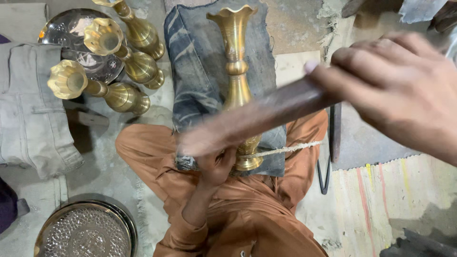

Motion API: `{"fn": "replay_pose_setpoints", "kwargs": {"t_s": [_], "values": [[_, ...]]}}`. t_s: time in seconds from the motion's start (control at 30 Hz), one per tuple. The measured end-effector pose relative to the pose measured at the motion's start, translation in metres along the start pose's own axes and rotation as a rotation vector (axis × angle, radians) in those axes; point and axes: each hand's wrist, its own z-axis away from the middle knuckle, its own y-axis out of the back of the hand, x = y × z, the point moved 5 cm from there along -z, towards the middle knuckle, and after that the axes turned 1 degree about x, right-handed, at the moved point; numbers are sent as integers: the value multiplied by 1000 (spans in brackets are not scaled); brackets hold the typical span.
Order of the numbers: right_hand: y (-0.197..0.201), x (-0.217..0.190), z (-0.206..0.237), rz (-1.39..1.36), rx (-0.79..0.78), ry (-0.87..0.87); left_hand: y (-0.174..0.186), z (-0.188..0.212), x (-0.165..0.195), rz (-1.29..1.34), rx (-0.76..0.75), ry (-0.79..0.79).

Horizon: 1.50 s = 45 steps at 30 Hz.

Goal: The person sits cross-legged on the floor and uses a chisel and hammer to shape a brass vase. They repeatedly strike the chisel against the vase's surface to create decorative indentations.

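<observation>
One brass vase is laid lengthwise on a dark cloth over the lap, its base steadied by the left hand, fingers curled around it. Above the vase, a blurred wooden stick is gripped by the right hand, fingers closed.

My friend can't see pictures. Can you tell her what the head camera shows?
A person sitting cross-legged in orange clothes steadies a tall fluted brass vase on a dark denim cloth with the left hand, while the blurred right hand holds a long dark wooden stick over it. Three similar brass vases lie nearby.
</observation>
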Motion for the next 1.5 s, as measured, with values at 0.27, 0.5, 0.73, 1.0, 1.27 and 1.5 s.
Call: {"fn": "replay_pose_setpoints", "kwargs": {"t_s": [0.27,0.5,0.73,1.0,1.27,1.5], "values": [[1,3,5,-15,-14,-90,5,-22,23,160,43,-87],[11,-4,6,165,-28,92,5,-16,15,164,241,-68],[24,-14,-10,430,-46,211,-2,-5,1,75,257,60],[35,-10,-36,-306,43,-86,-3,-5,11,4,272,-71],[25,-14,-44,178,-54,96,0,-12,18,-17,205,-26],[16,-10,-24,161,19,64,2,-21,21,76,91,-172]]}}
